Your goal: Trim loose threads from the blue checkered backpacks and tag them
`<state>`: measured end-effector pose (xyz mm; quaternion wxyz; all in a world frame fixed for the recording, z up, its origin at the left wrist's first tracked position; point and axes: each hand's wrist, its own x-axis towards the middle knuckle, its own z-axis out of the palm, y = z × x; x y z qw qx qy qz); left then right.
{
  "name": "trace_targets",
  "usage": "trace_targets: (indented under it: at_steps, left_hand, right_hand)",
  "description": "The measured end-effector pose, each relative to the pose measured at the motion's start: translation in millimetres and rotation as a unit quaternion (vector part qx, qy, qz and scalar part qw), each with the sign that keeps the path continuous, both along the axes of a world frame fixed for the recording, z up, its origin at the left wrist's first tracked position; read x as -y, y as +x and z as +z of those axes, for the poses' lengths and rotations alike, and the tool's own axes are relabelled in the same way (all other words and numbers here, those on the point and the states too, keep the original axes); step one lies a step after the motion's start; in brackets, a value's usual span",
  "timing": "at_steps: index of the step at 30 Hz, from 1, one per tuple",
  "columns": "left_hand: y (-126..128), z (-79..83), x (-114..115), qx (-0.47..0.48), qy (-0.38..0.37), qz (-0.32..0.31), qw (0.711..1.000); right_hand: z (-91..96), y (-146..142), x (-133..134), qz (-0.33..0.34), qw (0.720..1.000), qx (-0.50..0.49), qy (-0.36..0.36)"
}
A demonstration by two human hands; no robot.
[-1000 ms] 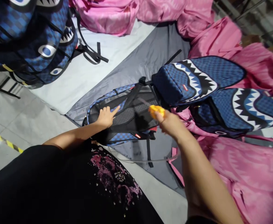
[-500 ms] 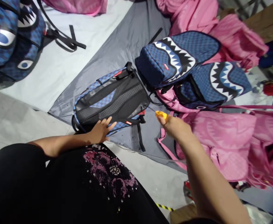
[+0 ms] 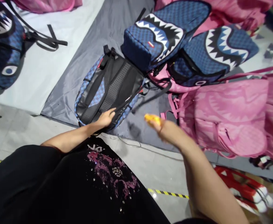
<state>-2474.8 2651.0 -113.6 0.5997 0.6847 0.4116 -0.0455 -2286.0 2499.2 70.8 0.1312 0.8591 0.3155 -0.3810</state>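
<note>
A blue checkered backpack lies face down on a grey sheet, its black padded back and straps up. My left hand rests on its near bottom edge, fingers curled over the rim. My right hand hovers to the right of it, above the sheet, closed on a small yellow-orange object that is blurred; a thin clear cord seems to trail from it across the floor.
Two blue shark-mouth backpacks lie behind, over pink bags at the right. More blue backpacks sit at the far left on a pale sheet. Yellow-black floor tape runs near my legs; red items lie lower right.
The backpack has been turned and drawn nearer to me, with my left hand sliding from its padded back to its bottom edge. My right hand pulled back off the bag, still holding the yellow object.
</note>
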Motion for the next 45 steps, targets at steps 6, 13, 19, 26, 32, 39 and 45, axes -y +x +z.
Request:
trace_targets:
  at_steps: [6,13,19,26,32,39,45]
  left_hand:
    - [10.0,10.8,32.7,-0.111,0.280,-0.187,0.935]
    - [-29.7,24.5,-40.6,0.062,0.139,-0.039,0.988]
    - [-79.6,34.6,-107.2,0.013,-0.217,0.341,0.915]
    - [-79.2,35.8,-129.5,0.007,-0.456,0.348,0.819]
    - [-75.2,13.0,-126.1,0.070,-0.463,0.308,0.828]
    - [-87.5,-10.5,-125.1,0.178,-0.501,0.177,0.828]
    - [-93.9,-12.1,-121.2,0.210,-0.471,0.172,0.840]
  right_hand:
    - [-0.5,-5.2,-3.3,0.083,0.979,0.187,-0.025]
    - [-46.5,-111.6,49.3,0.025,0.995,0.091,-0.033]
    - [-117.9,-189.2,46.7,-0.036,0.991,0.131,-0.013]
    - [-176.3,-204.9,21.9,-0.066,0.984,0.161,0.025]
    - [-200.2,-190.9,5.8,-0.096,0.982,0.155,0.043]
    - [-202.3,-180.5,6.1,-0.081,0.987,0.124,0.054]
    - [-196.8,-174.7,3.6,-0.063,0.988,0.128,0.052]
